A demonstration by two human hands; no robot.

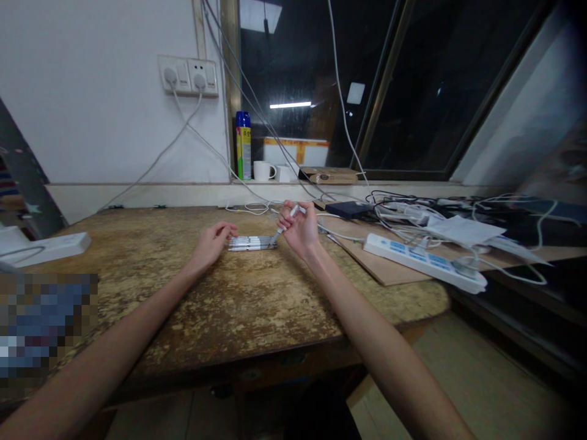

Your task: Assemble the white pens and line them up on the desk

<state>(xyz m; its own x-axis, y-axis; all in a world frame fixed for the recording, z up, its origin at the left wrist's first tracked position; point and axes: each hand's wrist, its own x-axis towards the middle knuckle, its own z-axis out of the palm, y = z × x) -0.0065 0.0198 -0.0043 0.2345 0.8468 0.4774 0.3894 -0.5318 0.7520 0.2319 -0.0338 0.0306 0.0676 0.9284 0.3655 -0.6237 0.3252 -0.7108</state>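
Note:
Several slim white and grey pens [252, 243] lie side by side in a row on the worn wooden table [220, 305]. At the left end of the row is my left hand [213, 242], its fingers curled and pressed together; whether anything is between them is too small to tell. My right hand [299, 227] is raised at the right end of the row, its fingers closed round a white pen [279, 233] that slants down toward the right ends of the others.
On the right, a white power strip [426, 263] lies on a brown board [380, 269] beside tangled cables and papers [468, 229]. Another power strip [59, 247] is at the left. A spray can [243, 146] and a white mug [263, 170] stand on the windowsill behind.

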